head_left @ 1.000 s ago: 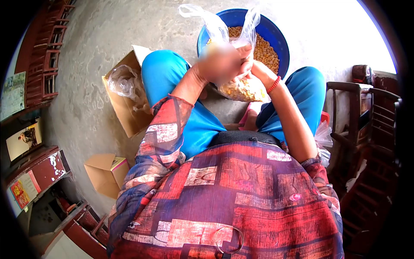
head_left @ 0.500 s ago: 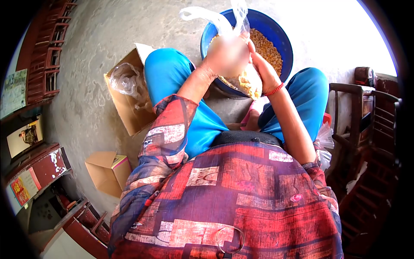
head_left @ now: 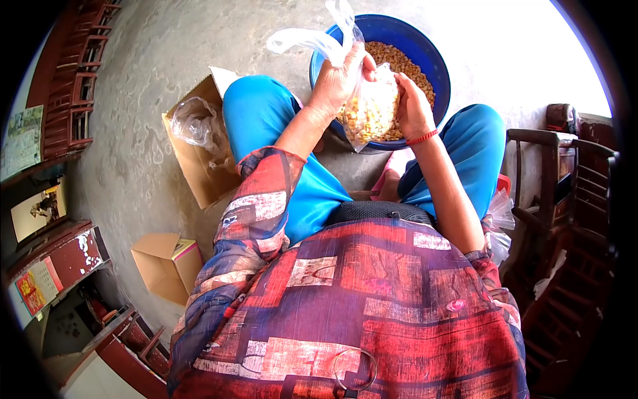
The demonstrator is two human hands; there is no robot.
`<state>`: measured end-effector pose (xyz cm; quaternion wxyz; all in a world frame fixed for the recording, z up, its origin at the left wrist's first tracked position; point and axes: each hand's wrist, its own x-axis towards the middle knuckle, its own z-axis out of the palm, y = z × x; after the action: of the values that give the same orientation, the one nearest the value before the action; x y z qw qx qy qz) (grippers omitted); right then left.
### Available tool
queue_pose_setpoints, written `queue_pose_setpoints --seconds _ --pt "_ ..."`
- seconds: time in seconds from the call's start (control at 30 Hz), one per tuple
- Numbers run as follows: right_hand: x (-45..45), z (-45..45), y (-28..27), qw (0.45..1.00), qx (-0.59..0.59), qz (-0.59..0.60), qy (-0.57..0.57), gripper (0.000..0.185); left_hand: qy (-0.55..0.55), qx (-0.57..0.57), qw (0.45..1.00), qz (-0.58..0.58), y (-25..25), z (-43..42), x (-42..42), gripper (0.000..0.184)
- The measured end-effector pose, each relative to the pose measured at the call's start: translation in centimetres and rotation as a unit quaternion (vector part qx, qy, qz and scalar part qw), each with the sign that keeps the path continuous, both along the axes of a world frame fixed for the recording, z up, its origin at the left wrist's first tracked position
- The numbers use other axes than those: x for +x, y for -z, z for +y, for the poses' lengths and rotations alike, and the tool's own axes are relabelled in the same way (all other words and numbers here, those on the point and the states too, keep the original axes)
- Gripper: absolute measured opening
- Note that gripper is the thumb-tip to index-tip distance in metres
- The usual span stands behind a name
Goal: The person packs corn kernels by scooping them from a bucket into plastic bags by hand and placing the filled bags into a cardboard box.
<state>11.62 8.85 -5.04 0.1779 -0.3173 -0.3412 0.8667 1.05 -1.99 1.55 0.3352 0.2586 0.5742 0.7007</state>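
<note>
A clear plastic bag of corn kernels (head_left: 373, 112) hangs in front of me, over the near part of a blue tub (head_left: 435, 63). My left hand (head_left: 337, 81) is closed around the bag's gathered neck, with its white handles (head_left: 302, 40) sticking up past my fingers. At the bag's right side, my right hand (head_left: 415, 110) holds it with curved fingers and a red bracelet at the wrist. Behind the bag, loose yellow corn kernels (head_left: 402, 61) lie in the tub. The bag hides the tub's near left part.
An open cardboard box (head_left: 193, 166) with crumpled clear plastic (head_left: 194, 123) stands left of my knee. Behind it is a smaller box (head_left: 163, 269). Wooden chairs (head_left: 565, 173) stand at the right, beside plastic bags (head_left: 502, 223). Dark red furniture (head_left: 73, 256) lines the left.
The bag has turned upright and its kernel-filled front faces me. My left hand has shifted slightly left with the neck, and my right hand has moved from beneath to the bag's side.
</note>
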Motion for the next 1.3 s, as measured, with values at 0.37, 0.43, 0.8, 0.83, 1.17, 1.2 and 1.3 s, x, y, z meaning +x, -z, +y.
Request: queue_pose_setpoints --seconds 0.37,0.43,0.8,0.83,1.17,1.2,1.3 --pt "0.0 -0.6 -1.4 1.000 0.025 0.004 0.011 0.039 0.045 0.065 0.991 -0.104 -1.6 -0.5 -0.1 0.041" --pt "0.3 -0.3 -0.6 0.999 0.037 0.003 -0.020 0.039 0.025 0.063 0.995 -0.071 -2.2 -1.0 -0.5 0.042" --pt "0.5 0.0 -1.0 0.985 0.099 0.028 -0.142 0.041 -0.309 0.196 0.930 0.014 -11.9 -13.2 -7.9 0.033" --pt "0.4 0.0 -1.1 0.984 0.099 0.030 -0.143 0.041 -0.344 0.162 0.924 0.032 -11.6 -15.5 -9.0 0.033" --pt "0.6 0.1 -0.9 0.977 0.115 0.005 -0.180 0.036 -0.420 -0.153 0.894 0.018 1.2 -28.7 -8.4 0.033" --pt "0.6 0.1 -0.9 0.976 0.117 -0.001 -0.182 0.036 -0.414 -0.201 0.888 0.010 2.5 -29.6 -8.0 0.029" --pt "0.5 -0.1 -1.3 0.978 0.117 -0.006 -0.175 0.038 -0.364 -0.354 0.862 -0.005 6.7 -32.4 -7.9 0.029"
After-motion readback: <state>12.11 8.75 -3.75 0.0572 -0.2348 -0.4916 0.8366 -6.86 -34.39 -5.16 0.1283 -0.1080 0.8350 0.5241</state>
